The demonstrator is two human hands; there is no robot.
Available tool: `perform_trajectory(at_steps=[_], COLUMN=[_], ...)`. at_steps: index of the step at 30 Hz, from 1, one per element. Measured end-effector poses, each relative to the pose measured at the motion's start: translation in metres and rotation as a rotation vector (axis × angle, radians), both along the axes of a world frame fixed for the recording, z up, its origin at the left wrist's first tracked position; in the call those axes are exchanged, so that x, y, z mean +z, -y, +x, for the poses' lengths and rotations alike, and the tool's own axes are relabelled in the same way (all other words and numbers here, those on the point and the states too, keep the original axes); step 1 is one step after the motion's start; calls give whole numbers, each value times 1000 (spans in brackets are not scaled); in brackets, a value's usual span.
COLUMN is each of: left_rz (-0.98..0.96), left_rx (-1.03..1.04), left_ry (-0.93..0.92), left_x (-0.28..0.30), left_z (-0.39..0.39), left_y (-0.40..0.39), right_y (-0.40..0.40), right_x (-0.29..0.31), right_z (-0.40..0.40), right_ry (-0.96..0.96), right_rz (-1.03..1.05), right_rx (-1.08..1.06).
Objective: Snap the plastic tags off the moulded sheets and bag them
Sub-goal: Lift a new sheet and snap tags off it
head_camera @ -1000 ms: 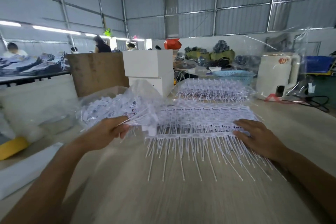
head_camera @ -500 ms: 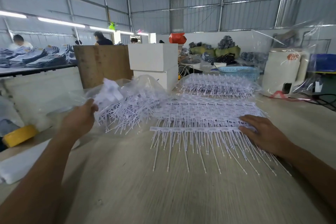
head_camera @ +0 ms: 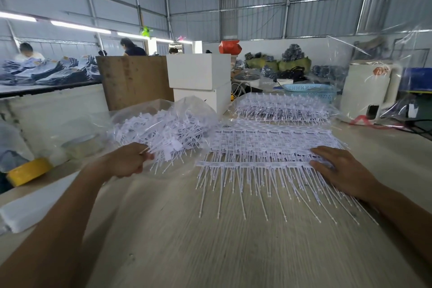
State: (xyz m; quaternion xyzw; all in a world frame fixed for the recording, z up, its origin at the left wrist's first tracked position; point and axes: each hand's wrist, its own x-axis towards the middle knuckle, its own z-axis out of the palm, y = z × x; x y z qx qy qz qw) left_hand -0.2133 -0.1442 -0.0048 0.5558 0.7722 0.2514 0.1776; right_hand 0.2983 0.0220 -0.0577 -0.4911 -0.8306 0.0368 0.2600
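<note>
A stack of white moulded tag sheets (head_camera: 264, 145) lies on the wooden table, thin stems pointing toward me. My right hand (head_camera: 339, 170) rests flat on the stack's right side, fingers straight. To the left, a clear plastic bag (head_camera: 163, 121) holds a heap of loose snapped-off tags. My left hand (head_camera: 131, 159) is at the bag's near edge, fingers curled round a bunch of loose tags (head_camera: 168, 149) by their stems. A second pile of tag sheets (head_camera: 280, 107) lies further back in clear plastic.
A yellow tape roll (head_camera: 28, 170) sits at the left edge. White boxes (head_camera: 198, 75) and a wooden board (head_camera: 133, 79) stand behind the bag. A blue basket (head_camera: 311, 91) and a white appliance (head_camera: 369, 91) are at the back right. People work at a far table.
My left hand swung left into the bag, then came back to the bag's near edge with a bunch of tags. My right hand stayed on the sheet stack.
</note>
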Motion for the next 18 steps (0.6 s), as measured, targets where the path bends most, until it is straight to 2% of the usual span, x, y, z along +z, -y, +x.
perform_trajectory(at_steps=[4,7,10,12,14,16,18], left_rz=[8,286,524,480,239,71,101], left_rx=[-55,97,268,234,161,116,121], left_ry=[84,131,11,75,174,189,217], left_x=[-3,-1,6,6,-2,-7,-3], left_z=[21,28,25,25,31,39,44], left_y=[-10,-26,-29,-24,-17,-14,-18], right_y=[1,2,3,3,3,3,2], right_x=[1,1,2,2,1,1,0], right_z=[0,-1,-1,-1,-1,0,0], right_ry=[5,5,0,0,-8,-13,-11], right_rz=[-11,-10,-14,-18,-16,-14,-14], right_rx=[-8,-7,-14,-14,-4,1,3])
